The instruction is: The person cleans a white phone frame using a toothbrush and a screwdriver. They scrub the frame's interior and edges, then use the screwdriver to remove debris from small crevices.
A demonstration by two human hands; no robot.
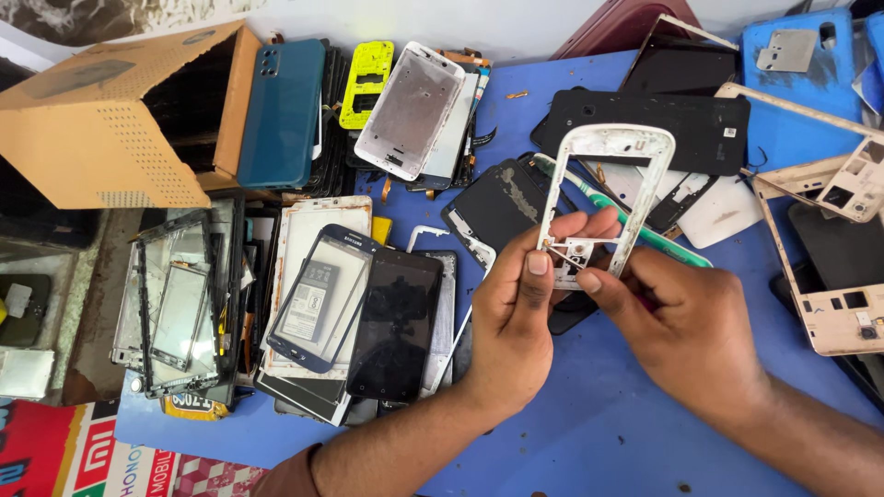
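Note:
I hold a white, worn phone frame upright above the blue table, with both hands on its lower end. My left hand grips its bottom left, thumb on a small part inside the frame. My right hand pinches the bottom right edge with thumb and fingers. Just behind the frame lie a green toothbrush and a black phone back cover.
Several phone screens, frames and back covers are piled at the left and centre, among them a black screen and a teal back cover. An open cardboard box stands at the far left. Beige phone frames lie at the right.

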